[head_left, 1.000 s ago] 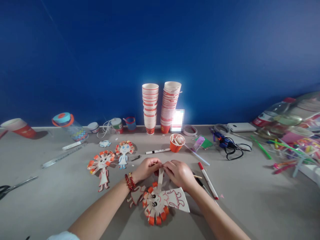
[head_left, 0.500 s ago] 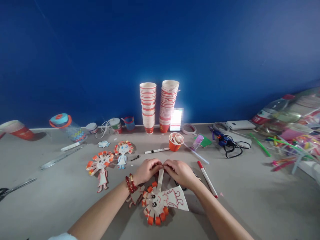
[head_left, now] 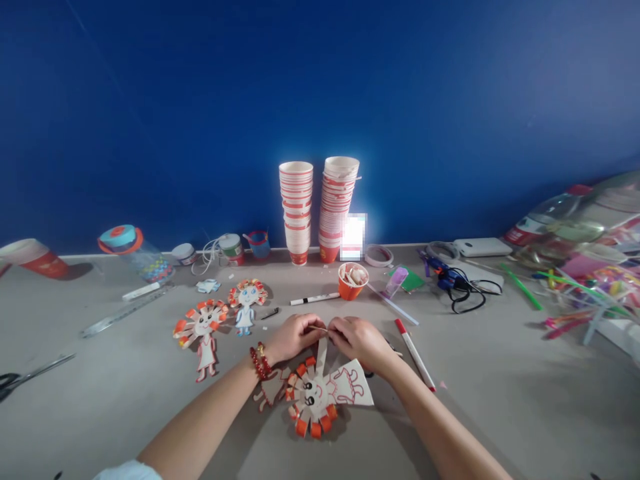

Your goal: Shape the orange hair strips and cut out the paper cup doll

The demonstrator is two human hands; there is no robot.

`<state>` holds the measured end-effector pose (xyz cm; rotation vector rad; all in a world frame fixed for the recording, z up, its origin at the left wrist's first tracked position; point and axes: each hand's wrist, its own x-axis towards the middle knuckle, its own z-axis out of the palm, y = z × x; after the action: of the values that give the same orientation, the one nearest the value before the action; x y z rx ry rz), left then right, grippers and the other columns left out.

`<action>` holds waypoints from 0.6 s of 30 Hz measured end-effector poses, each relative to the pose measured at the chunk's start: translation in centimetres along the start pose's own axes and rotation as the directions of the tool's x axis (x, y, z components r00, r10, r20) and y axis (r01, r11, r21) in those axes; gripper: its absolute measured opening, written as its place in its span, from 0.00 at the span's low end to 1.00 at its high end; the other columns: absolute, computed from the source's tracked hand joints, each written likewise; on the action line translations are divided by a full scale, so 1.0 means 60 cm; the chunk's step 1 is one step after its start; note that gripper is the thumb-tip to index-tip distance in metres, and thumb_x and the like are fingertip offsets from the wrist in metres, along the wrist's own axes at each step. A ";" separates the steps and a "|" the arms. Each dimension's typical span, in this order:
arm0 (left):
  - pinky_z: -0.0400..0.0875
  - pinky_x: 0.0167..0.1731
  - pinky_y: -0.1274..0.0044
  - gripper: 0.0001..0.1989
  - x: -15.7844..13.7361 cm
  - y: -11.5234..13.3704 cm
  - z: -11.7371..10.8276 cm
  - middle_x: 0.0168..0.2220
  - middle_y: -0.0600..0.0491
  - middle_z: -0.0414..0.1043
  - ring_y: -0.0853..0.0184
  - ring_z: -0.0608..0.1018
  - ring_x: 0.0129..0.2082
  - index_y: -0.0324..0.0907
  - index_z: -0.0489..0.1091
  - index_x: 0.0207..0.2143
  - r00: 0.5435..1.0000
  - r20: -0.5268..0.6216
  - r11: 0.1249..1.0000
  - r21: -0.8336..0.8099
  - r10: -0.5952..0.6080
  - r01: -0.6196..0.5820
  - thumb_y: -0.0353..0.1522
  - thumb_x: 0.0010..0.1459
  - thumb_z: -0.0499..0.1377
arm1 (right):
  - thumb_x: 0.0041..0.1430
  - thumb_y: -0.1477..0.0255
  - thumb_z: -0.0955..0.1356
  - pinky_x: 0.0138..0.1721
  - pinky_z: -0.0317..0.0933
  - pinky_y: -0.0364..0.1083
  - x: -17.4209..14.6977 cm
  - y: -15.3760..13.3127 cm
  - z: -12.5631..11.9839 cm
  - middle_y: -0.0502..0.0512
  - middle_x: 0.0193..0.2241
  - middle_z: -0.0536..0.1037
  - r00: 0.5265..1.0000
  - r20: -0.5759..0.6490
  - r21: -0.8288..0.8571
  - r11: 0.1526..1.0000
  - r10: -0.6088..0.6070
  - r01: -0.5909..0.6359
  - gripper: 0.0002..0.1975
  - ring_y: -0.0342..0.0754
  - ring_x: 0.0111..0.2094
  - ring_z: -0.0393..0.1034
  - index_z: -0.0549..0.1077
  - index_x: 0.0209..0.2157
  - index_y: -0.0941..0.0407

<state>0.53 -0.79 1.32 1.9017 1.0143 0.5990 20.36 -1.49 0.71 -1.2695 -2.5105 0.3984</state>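
Observation:
A cut paper-cup doll (head_left: 320,393) with a drawn face, curled orange strips and a dress outline lies between my forearms, its face turned sideways. One uncurled paper strip (head_left: 322,355) points away from me, and both hands pinch its far end. My left hand (head_left: 296,337), with red bead bracelets at the wrist, closes its fingers on the strip's tip. Closed beside it, nearly touching, is my right hand (head_left: 356,340). Another doll's dress and legs (head_left: 273,389) show partly under this one. Something dark lies half hidden beneath my right hand.
Two finished-looking dolls (head_left: 205,333) lie at left, with scissors (head_left: 35,375) and a ruler (head_left: 125,312) farther out. Two paper-cup stacks (head_left: 299,220) stand by the wall. A cup of scraps (head_left: 353,283), a red marker (head_left: 415,353), a glue gun (head_left: 445,277) and plastic bottles (head_left: 550,213) sit ahead and right.
My fingers have shifted slightly on the strip's tip, which now bends sideways between them. The doll has tilted a little and its dress part sits slightly higher.

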 end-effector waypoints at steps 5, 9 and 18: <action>0.60 0.27 0.81 0.16 -0.002 0.005 -0.006 0.28 0.53 0.73 0.69 0.71 0.27 0.39 0.71 0.36 0.998 0.026 0.994 0.090 0.062 -0.064 0.41 0.60 0.51 | 0.63 0.71 0.60 0.32 0.56 0.41 -0.002 -0.003 -0.007 0.53 0.27 0.75 1.000 0.017 0.049 0.999 -0.010 0.009 0.09 0.47 0.30 0.69 0.70 0.33 0.56; 0.61 0.30 0.79 0.16 -0.004 0.005 -0.006 0.30 0.52 0.74 0.68 0.72 0.29 0.40 0.71 0.37 0.992 0.023 0.968 0.217 0.128 -0.130 0.40 0.62 0.49 | 0.65 0.71 0.59 0.33 0.57 0.41 -0.004 -0.010 -0.017 0.53 0.28 0.76 0.999 0.032 0.115 0.993 -0.017 0.013 0.09 0.46 0.31 0.70 0.69 0.34 0.55; 0.61 0.30 0.79 0.14 -0.005 -0.003 0.001 0.31 0.52 0.74 0.67 0.73 0.30 0.41 0.70 0.38 0.987 0.045 0.946 0.281 0.157 -0.163 0.39 0.63 0.49 | 0.60 0.74 0.62 0.31 0.55 0.40 -0.007 -0.011 -0.017 0.52 0.26 0.75 1.000 -0.002 0.111 0.994 -0.019 0.019 0.07 0.45 0.29 0.69 0.70 0.31 0.55</action>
<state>0.36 -1.01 1.10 2.2564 0.9786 0.5448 20.49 -2.10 1.84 -1.2021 -2.4605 0.5245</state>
